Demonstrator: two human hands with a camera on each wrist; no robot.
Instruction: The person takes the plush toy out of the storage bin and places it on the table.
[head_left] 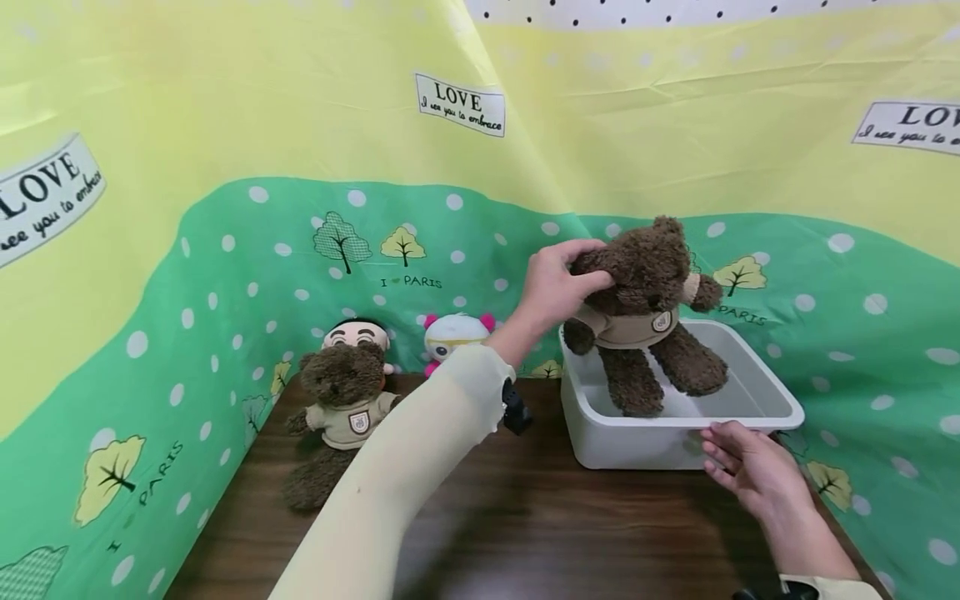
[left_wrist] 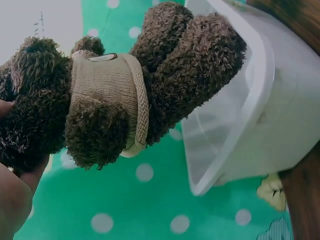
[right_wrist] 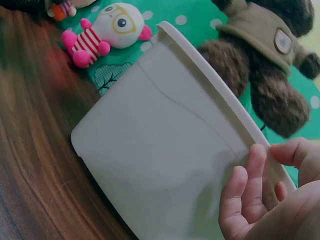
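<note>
My left hand (head_left: 558, 283) grips a brown teddy bear (head_left: 633, 325) in a beige sweater by its head. The bear hangs upright over a white plastic bin (head_left: 630, 442), its feet at the level of the opening. In the left wrist view the bear's legs (left_wrist: 195, 65) overlap the bin's rim (left_wrist: 262, 85). My right hand (head_left: 757, 471) pinches the bin's front rim near the right corner. Its thumb lies over the rim and its fingers curl beneath, as the right wrist view shows, with the hand (right_wrist: 270, 190) beside the bin's wall (right_wrist: 160, 130).
A second brown bear (head_left: 345, 383) in a beige sweater sits at the left of the dark wooden table (head_left: 510, 517). Behind it is a doll with thick eyebrows (head_left: 356, 332). A white and pink plush toy (right_wrist: 117, 25) stands at the back, against the green patterned cloth (head_left: 247, 250).
</note>
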